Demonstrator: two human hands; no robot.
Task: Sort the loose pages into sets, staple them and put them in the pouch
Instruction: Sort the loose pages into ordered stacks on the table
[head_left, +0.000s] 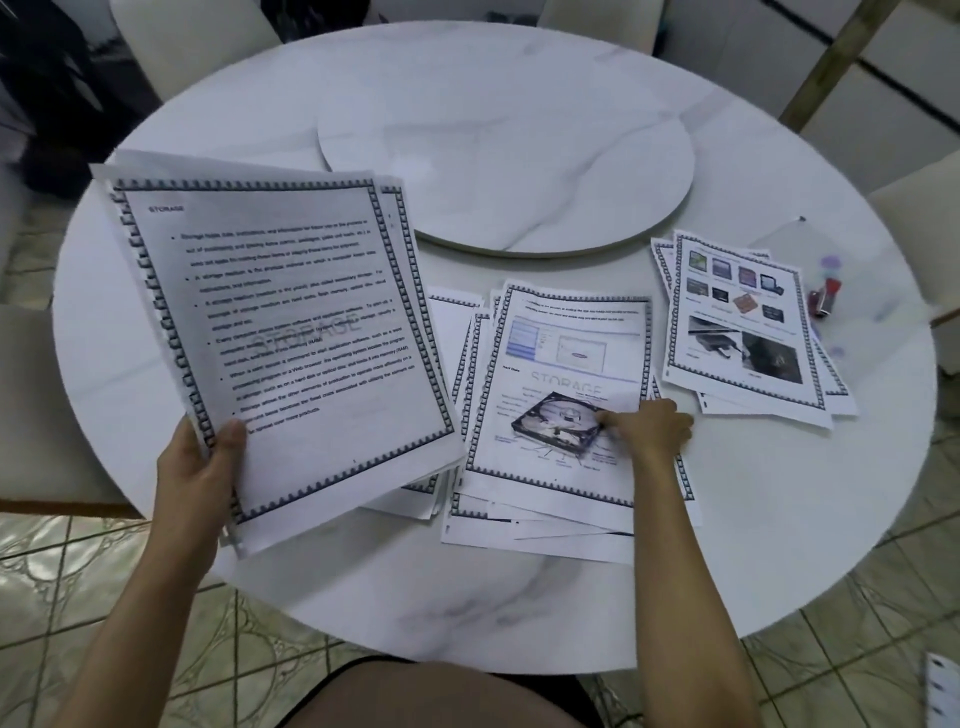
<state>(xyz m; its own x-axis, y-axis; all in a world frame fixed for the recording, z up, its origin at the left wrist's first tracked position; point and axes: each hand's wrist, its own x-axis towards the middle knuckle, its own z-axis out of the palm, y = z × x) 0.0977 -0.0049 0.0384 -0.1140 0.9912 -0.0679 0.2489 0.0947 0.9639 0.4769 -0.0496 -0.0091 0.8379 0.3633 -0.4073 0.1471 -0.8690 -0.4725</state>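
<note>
My left hand (205, 465) grips the lower left corner of a stack of bordered pages (280, 332), raised off the table; its top sheet is headed STORAGE and is all text. My right hand (652, 426) rests with curled fingers on the right edge of the middle pile of pages (561, 384), whose top sheet shows a hard disk picture. A third pile (743, 322) with small photos lies to the right. A clear pouch (852, 291) lies flat at the far right, with a red stapler (826, 299) seen through or on it.
The round white marble table (493, 597) has a raised turntable (509, 171) in its centre. Pale chairs stand around it. One loose page (943, 696) lies on the tiled floor at the lower right. My knees are under the table's near edge.
</note>
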